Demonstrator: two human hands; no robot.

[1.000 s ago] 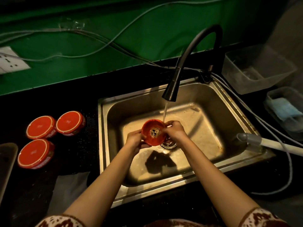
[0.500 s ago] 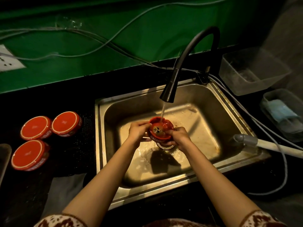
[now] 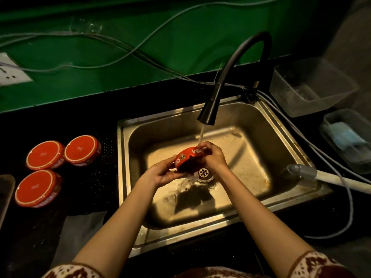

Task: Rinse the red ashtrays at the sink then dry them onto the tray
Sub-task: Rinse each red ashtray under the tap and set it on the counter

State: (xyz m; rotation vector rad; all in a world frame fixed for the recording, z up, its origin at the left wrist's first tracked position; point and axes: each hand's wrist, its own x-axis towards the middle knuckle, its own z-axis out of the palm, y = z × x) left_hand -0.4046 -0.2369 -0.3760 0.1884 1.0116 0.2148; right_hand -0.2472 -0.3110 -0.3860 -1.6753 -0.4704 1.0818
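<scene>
Over the steel sink (image 3: 281, 135) I hold a red ashtray (image 3: 187, 158) tipped on its side, its lettered wall facing me. My left hand (image 3: 160, 173) grips its lower left edge and my right hand (image 3: 213, 157) grips its right side. Water runs from the black tap (image 3: 208, 115) onto the ashtray and spills down by the drain (image 3: 203, 173). Three more red ashtrays (image 3: 45, 154) (image 3: 82, 150) (image 3: 37, 188) lie upside down on the dark counter to the left. A tray's edge (image 3: 6, 195) shows at the far left.
Two clear plastic tubs (image 3: 311, 87) (image 3: 349, 139) stand right of the sink, one holding a blue cloth. A grey hose with a white handle (image 3: 313, 173) lies across the sink's right rim. Cables run along the green wall. A pale cloth (image 3: 80, 235) lies on the counter front left.
The ashtray has turned from bowl facing me, to under the stream, to tipped on its side with water pouring out. Both hands stayed on it.
</scene>
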